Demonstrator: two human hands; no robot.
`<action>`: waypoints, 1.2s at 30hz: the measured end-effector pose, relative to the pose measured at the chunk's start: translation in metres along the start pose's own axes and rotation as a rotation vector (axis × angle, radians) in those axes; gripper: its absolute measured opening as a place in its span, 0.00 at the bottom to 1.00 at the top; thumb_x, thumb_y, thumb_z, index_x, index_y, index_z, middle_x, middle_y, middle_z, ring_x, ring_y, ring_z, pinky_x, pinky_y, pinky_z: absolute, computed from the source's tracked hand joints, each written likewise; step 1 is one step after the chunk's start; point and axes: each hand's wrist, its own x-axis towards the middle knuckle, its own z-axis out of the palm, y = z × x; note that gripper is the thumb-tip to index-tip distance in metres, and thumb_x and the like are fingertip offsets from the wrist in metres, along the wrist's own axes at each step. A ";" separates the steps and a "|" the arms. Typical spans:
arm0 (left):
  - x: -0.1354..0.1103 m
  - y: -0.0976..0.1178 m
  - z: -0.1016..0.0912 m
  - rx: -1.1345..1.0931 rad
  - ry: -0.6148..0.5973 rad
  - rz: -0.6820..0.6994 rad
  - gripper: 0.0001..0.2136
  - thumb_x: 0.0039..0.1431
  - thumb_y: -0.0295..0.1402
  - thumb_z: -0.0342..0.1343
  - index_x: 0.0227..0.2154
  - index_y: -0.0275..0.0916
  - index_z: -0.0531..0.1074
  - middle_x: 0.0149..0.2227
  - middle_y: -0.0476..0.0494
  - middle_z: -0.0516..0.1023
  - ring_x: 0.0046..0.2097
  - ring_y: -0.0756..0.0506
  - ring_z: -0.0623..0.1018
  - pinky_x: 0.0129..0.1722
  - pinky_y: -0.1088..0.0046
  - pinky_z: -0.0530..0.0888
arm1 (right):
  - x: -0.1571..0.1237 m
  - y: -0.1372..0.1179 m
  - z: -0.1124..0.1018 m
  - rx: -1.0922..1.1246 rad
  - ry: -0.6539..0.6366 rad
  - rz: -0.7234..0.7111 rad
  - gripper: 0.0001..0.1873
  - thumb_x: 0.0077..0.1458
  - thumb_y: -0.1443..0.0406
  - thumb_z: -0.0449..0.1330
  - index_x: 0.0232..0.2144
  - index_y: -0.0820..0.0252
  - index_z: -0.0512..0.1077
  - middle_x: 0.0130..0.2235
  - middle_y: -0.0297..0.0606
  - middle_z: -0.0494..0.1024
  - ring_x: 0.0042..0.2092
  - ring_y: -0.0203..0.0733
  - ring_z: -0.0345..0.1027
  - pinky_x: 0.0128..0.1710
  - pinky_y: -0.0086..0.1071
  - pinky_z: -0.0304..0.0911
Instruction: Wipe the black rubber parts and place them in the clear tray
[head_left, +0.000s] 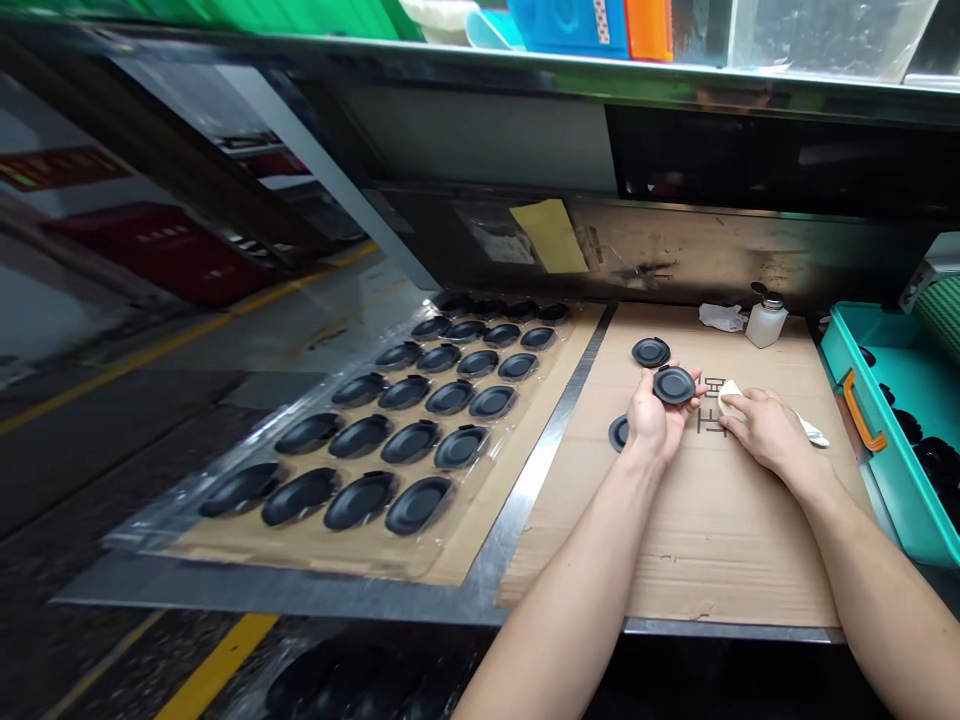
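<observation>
A round black plastic part with a raised rim [674,384] rests in my left hand [654,420], its fingers curled beneath and around it. My right hand [766,428], to the right of it, pinches a folded white cloth [729,396] just above the cardboard; a white end of it or of another piece shows past the wrist. Behind my left hand, a second black part [650,351] lies on the cardboard sheet [570,500]. Another black part [619,433] is partly covered by my left wrist.
On the left, a clear plastic tray [300,555] holds rows of black parts. A small pump bottle [766,322] stands at the back beside a crumpled white wipe [722,317]. At right sits a teal bin [892,480] with black pieces inside. A shelf edge [480,62] runs overhead.
</observation>
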 end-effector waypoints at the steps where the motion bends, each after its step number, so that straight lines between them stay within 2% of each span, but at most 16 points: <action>1: 0.001 -0.001 0.000 -0.004 0.001 0.014 0.22 0.72 0.45 0.36 0.52 0.37 0.68 0.45 0.31 0.80 0.37 0.43 0.83 0.30 0.73 0.74 | 0.001 -0.001 0.002 0.030 0.075 0.023 0.16 0.67 0.56 0.55 0.50 0.53 0.77 0.47 0.46 0.78 0.48 0.51 0.67 0.48 0.40 0.62; 3: 0.000 -0.004 0.001 -0.014 0.013 0.038 0.20 0.73 0.44 0.37 0.52 0.37 0.68 0.47 0.31 0.80 0.41 0.42 0.83 0.33 0.71 0.76 | 0.003 -0.008 0.006 0.113 0.261 0.047 0.18 0.68 0.59 0.52 0.53 0.56 0.75 0.49 0.47 0.77 0.50 0.50 0.67 0.51 0.40 0.62; 5: -0.001 -0.010 0.003 -0.027 0.005 0.041 0.18 0.73 0.41 0.40 0.52 0.37 0.69 0.48 0.33 0.80 0.46 0.42 0.82 0.41 0.69 0.77 | 0.002 -0.022 0.008 0.184 0.363 -0.023 0.20 0.69 0.59 0.49 0.55 0.57 0.74 0.51 0.47 0.76 0.49 0.48 0.68 0.51 0.40 0.62; 8: -0.004 -0.017 0.006 -0.038 -0.084 -0.015 0.18 0.73 0.41 0.41 0.48 0.35 0.73 0.49 0.35 0.80 0.51 0.43 0.80 0.52 0.65 0.76 | -0.001 -0.044 0.011 0.175 0.299 -0.129 0.20 0.69 0.60 0.49 0.55 0.55 0.74 0.54 0.47 0.75 0.47 0.48 0.66 0.48 0.39 0.64; 11: -0.006 -0.021 0.007 -0.036 -0.129 -0.027 0.18 0.73 0.39 0.41 0.45 0.35 0.74 0.50 0.36 0.80 0.54 0.44 0.78 0.58 0.65 0.73 | -0.004 -0.053 0.011 0.071 0.236 0.028 0.19 0.68 0.62 0.51 0.56 0.55 0.75 0.54 0.49 0.73 0.48 0.51 0.63 0.47 0.40 0.64; 13: -0.005 -0.022 0.006 -0.025 -0.113 -0.035 0.17 0.73 0.38 0.42 0.44 0.35 0.75 0.49 0.37 0.80 0.55 0.44 0.78 0.59 0.65 0.73 | -0.005 -0.054 0.010 0.046 0.214 0.062 0.19 0.68 0.62 0.51 0.55 0.55 0.75 0.53 0.49 0.74 0.48 0.51 0.63 0.49 0.41 0.64; 16: -0.003 -0.025 0.005 0.012 -0.114 -0.107 0.22 0.73 0.42 0.40 0.43 0.32 0.76 0.48 0.32 0.81 0.55 0.41 0.78 0.58 0.63 0.74 | -0.003 -0.053 0.011 0.047 0.189 -0.021 0.21 0.69 0.60 0.49 0.58 0.53 0.73 0.57 0.47 0.71 0.51 0.50 0.62 0.51 0.40 0.63; 18: -0.002 -0.027 0.003 0.036 -0.107 -0.106 0.22 0.73 0.41 0.40 0.42 0.32 0.76 0.48 0.32 0.81 0.55 0.41 0.78 0.58 0.61 0.75 | 0.000 -0.047 0.012 0.011 0.162 0.041 0.21 0.69 0.59 0.48 0.58 0.53 0.72 0.58 0.48 0.71 0.52 0.51 0.62 0.51 0.40 0.63; 21: 0.000 -0.027 0.002 0.082 -0.077 -0.071 0.20 0.73 0.38 0.40 0.41 0.32 0.75 0.48 0.32 0.81 0.53 0.41 0.79 0.55 0.60 0.77 | 0.003 -0.031 0.012 -0.030 0.145 0.177 0.21 0.70 0.58 0.47 0.57 0.53 0.72 0.54 0.48 0.73 0.51 0.52 0.62 0.50 0.40 0.62; 24: 0.000 -0.023 0.003 0.114 -0.051 -0.109 0.22 0.74 0.40 0.39 0.43 0.29 0.74 0.46 0.26 0.80 0.51 0.39 0.81 0.50 0.62 0.80 | 0.001 -0.017 0.012 -0.020 0.179 0.209 0.20 0.69 0.58 0.47 0.57 0.52 0.71 0.52 0.46 0.74 0.51 0.50 0.63 0.51 0.38 0.60; 27: -0.003 -0.010 0.008 0.031 0.037 -0.182 0.22 0.74 0.39 0.36 0.49 0.27 0.70 0.48 0.23 0.79 0.51 0.38 0.82 0.41 0.67 0.83 | -0.001 -0.011 0.015 -0.009 0.181 0.213 0.20 0.70 0.58 0.47 0.57 0.53 0.71 0.52 0.45 0.74 0.50 0.50 0.64 0.52 0.37 0.58; 30: -0.010 0.009 0.012 -0.085 0.079 -0.325 0.22 0.74 0.38 0.34 0.56 0.27 0.65 0.52 0.21 0.76 0.53 0.37 0.81 0.33 0.74 0.83 | 0.000 -0.008 0.019 -0.008 0.132 0.202 0.20 0.70 0.57 0.46 0.53 0.55 0.73 0.51 0.46 0.75 0.50 0.50 0.64 0.53 0.37 0.56; 32: -0.015 0.022 0.015 -0.123 0.064 -0.384 0.22 0.74 0.38 0.34 0.59 0.27 0.62 0.53 0.21 0.74 0.55 0.36 0.80 0.32 0.75 0.83 | 0.001 -0.006 0.020 -0.019 0.099 0.191 0.20 0.69 0.57 0.47 0.50 0.56 0.74 0.51 0.46 0.75 0.51 0.50 0.64 0.53 0.38 0.56; 36: -0.026 0.035 0.021 -0.132 0.074 -0.384 0.21 0.73 0.37 0.36 0.59 0.27 0.59 0.52 0.22 0.73 0.55 0.35 0.79 0.31 0.76 0.83 | 0.002 -0.002 0.022 -0.045 0.073 0.160 0.20 0.69 0.56 0.47 0.49 0.57 0.75 0.51 0.47 0.75 0.51 0.52 0.63 0.52 0.39 0.56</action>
